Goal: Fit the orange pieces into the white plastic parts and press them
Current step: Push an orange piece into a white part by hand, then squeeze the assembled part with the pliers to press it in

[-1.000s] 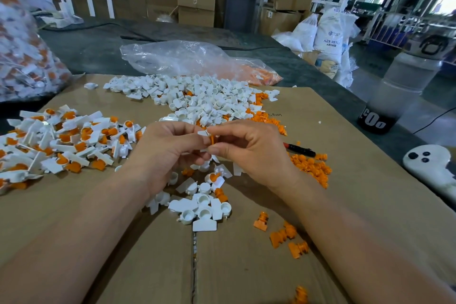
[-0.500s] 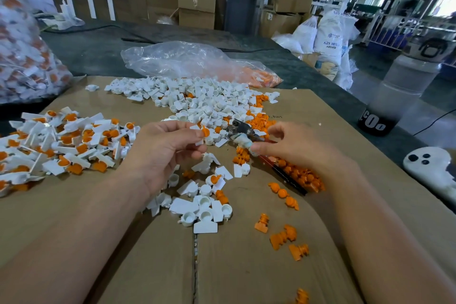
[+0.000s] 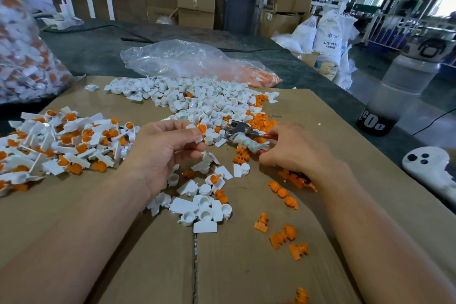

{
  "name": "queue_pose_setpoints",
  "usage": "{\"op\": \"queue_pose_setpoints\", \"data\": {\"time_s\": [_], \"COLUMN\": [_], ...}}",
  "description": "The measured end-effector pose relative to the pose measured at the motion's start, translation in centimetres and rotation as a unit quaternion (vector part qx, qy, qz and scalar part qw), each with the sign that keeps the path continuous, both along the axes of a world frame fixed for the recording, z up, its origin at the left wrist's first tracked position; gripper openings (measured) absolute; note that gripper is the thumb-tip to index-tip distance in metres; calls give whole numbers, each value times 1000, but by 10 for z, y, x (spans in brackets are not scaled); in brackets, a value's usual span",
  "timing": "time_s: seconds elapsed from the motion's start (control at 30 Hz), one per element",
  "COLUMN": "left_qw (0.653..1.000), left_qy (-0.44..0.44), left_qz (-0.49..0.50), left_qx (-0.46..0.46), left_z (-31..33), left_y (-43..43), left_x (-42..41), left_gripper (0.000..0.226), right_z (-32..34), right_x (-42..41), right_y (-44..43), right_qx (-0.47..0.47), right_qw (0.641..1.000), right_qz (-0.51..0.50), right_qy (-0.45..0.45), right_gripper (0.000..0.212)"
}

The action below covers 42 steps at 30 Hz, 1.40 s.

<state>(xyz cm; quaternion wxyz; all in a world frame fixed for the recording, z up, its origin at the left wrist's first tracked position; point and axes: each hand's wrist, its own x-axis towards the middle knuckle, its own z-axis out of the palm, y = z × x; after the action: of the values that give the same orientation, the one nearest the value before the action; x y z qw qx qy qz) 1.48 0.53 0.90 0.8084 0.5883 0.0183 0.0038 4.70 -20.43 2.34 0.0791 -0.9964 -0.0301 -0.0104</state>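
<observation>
Orange piece [image 3: 202, 128] seated in a white plastic part [image 3: 198, 139], held up at the centre of the frame.
The part is pinched between the thumb and curled fingers [image 3: 176, 128] of the left hand [image 3: 165, 148], just above the cardboard sheet [image 3: 246, 274] that is spread over the bench [image 3: 98, 49]. Just right of it, a pair of pliers [image 3: 240, 132] is gripped by its handles in the right hand [image 3: 296, 149], whose fingers are curled round them, with the metal head pointed at the held part. A heap of bare white parts [image 3: 197, 99] is spread across the upper centre, a heap of fitted parts [image 3: 64, 140] is seen at the left, and loose orange pieces [image 3: 283, 237] are scattered at the lower right. A clear plastic bag [image 3: 182, 61] is laid beyond the white heap.
</observation>
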Motion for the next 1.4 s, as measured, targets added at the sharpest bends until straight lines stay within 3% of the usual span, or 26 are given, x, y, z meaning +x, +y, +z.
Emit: {"op": "queue_pose_setpoints", "data": {"time_s": [0.2, 0.43, 0.67, 1.4], "left_qw": [1000, 998, 990, 991], "left_qy": [-9, -36, -94, -106], "left_qz": [0, 44, 90, 84], "left_qx": [7, 13, 46, 17], "left_z": [-1, -3, -4, -4], "left_y": [0, -2, -4, -8], "left_x": [1, 3, 5, 5], "left_gripper": [14, 16, 14, 20], "right_z": [5, 8, 2, -2], "right_x": [-3, -10, -10, -15], "right_y": [5, 13, 18, 28], "right_qx": [16, 129, 137, 147], "right_qw": [998, 980, 976, 969], "right_qz": [13, 97, 144, 195], "right_qy": [-57, -120, -85, -44], "right_gripper": [38, 29, 43, 26]}}
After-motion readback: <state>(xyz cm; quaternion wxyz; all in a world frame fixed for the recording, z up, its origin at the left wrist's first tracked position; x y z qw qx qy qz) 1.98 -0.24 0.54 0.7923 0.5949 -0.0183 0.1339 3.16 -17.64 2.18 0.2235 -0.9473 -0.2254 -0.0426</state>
